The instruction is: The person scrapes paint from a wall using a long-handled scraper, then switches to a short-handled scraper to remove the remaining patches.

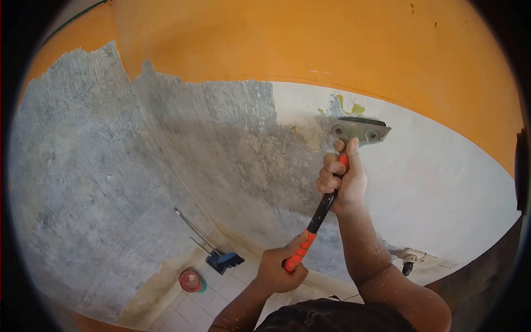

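Both hands grip a long-handled wall scraper [323, 207] with a black shaft and orange grips. My right hand [340, 177] is wrapped around the upper part of the handle, just below the metal blade head [359, 130], which is pressed against the wall. My left hand [282, 268] clutches the orange lower end of the handle. The blade sits at the border between white paint [442, 182] and bare grey plaster [166, 160]. Orange paint [310, 39] covers the wall above.
A dustpan with a long handle [221, 257] leans in the corner on the tiled floor [204, 304]. A small red round container [191, 281] sits next to it. A white fitting [409, 259] projects from the wall at lower right.
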`<act>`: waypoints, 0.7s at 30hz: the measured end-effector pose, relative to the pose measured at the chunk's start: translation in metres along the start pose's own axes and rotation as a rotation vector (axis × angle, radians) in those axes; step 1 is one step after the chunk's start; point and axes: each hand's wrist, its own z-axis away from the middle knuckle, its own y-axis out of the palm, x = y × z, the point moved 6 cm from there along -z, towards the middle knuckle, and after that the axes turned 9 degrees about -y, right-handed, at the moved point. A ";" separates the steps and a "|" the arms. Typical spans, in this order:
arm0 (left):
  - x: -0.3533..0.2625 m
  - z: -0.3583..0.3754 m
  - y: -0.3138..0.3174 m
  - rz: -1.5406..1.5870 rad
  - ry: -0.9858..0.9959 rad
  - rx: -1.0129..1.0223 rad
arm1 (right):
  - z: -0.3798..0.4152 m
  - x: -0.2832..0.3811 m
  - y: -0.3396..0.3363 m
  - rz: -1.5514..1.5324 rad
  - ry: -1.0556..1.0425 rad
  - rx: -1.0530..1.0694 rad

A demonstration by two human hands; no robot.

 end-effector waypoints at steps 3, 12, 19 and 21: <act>-0.012 -0.024 -0.017 0.046 0.003 -0.031 | -0.020 0.008 0.026 0.107 -0.109 -0.001; -0.016 -0.011 -0.013 -0.013 0.059 -0.018 | 0.001 0.006 0.008 0.072 -0.044 -0.045; -0.024 -0.002 -0.007 -0.041 -0.002 0.003 | 0.002 0.005 0.002 -0.086 -0.014 0.057; -0.020 -0.005 -0.002 -0.038 0.016 0.000 | 0.000 0.008 0.002 -0.021 -0.023 0.062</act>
